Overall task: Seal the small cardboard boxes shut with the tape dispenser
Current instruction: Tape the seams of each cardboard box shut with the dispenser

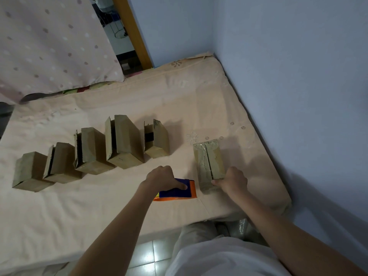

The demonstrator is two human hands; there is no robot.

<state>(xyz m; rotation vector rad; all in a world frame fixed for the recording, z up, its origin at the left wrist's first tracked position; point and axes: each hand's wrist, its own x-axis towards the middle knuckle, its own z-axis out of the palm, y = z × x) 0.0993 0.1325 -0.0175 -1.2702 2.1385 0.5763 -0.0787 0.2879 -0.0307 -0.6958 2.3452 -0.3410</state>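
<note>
My left hand is curled over the tape dispenser, fingers wrapped down onto its blue top, with the orange body showing below and to the right of my knuckles. The dispenser sits on the mattress near its front edge, just left of the taped box. My right hand grips the near end of that box, thumb tip pressed against its near face and fingers curled round its right side. The box lies flat toward the mattress's front right corner, its length running away from me; shiny clear tape covers its top, and a dark seam runs down the middle.

Five more boxes stand in a row across the middle of the mattress, stepping from the far side down toward the left edge. Box one is nearest the taped one, with a flap ajar and a dark gap showing. Box two is the tallest, its left flap standing off. Box three and box four each show a dark slit on the left side. Box five sits nearest the left edge and looks closed.

A dotted cover hangs at the far left, and the blue wall runs along the mattress's right edge
</note>
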